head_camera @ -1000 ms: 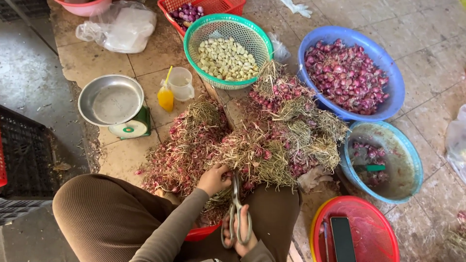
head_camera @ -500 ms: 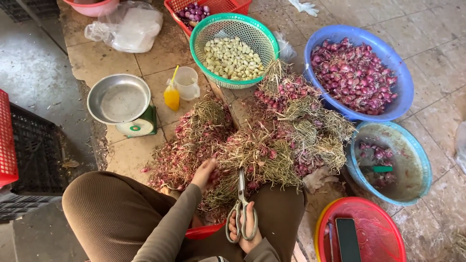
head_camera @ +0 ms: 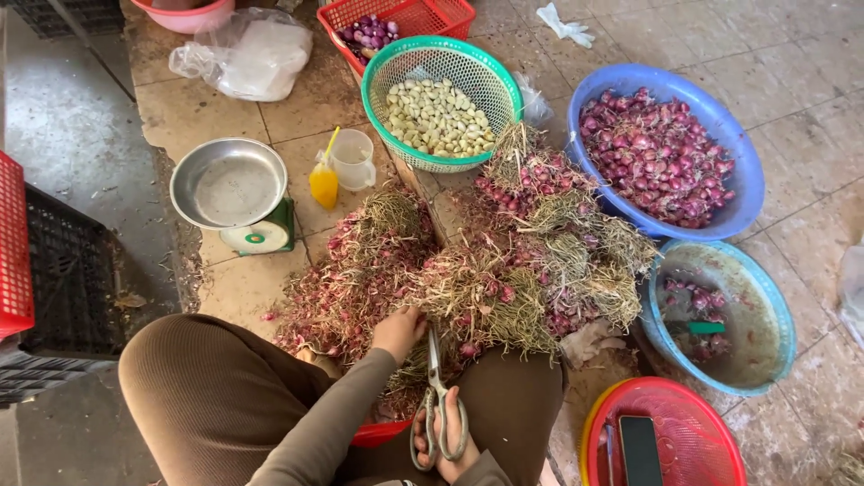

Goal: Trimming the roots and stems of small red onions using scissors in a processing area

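At nine o'clock sit a red crate and a black crate, too dim inside for me to tell what they hold. Toward ten o'clock a metal pan rests on a small green scale; the pan is bare. Up at eleven o'clock there is a pink bowl, cut off by the edge, and a clear plastic bag. Just right of the pan stand a yellow bottle and a clear measuring cup.

My left hand reaches into the heap of shallots with dry stalks that fills the middle of the floor; my fingers are curled into the stalks, gripping a bunch. My right hand, at six o'clock, holds the scissors, fingers through the loops and closed around them, blades pointing up into the heap.

At twelve o'clock a red basket holds a few purple shallots, and in front of it a green basket is full of peeled pale cloves. At two o'clock the big blue bowl is heaped with trimmed red shallots. At four o'clock a light blue bowl holds only a few shallots and a green object. At five o'clock a red basket holds a dark flat phone.
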